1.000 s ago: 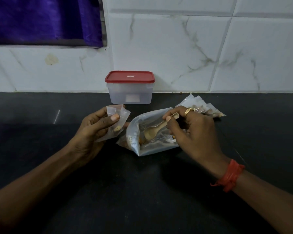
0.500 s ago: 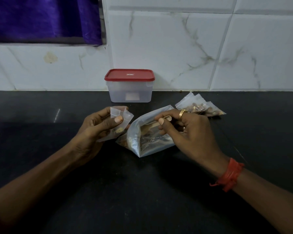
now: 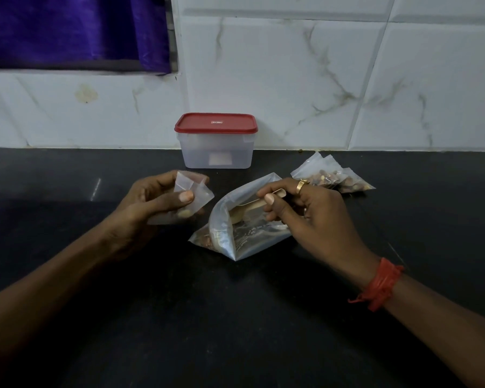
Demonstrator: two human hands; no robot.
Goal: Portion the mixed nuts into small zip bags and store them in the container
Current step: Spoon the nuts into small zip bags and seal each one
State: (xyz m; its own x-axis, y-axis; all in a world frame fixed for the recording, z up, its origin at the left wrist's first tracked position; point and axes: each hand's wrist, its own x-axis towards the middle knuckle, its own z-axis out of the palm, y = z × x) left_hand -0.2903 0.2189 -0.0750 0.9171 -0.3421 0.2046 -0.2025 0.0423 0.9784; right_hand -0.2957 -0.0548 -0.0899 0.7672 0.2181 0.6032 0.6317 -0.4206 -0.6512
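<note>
My left hand [image 3: 154, 201] holds a small clear zip bag [image 3: 198, 194] with its mouth up; a pale nut shows near its bottom. My right hand [image 3: 311, 214] pinches the handle of a small wooden spoon [image 3: 249, 207], whose bowl sits inside the large open bag of mixed nuts [image 3: 235, 233] lying on the black counter between my hands. A clear container with a shut red lid [image 3: 216, 144] stands at the wall behind. Small filled nut bags [image 3: 331, 175] lie to the right rear, partly hidden by my right hand.
The black counter [image 3: 235, 317] runs from the front edge back to a white tiled wall [image 3: 291, 74]. A purple cloth [image 3: 67, 29] hangs at the upper left above the counter.
The spoon went deeper into the large nut bag half a second ago and now shows again near the bag's mouth. My left hand has kept the small bag in about the same place.
</note>
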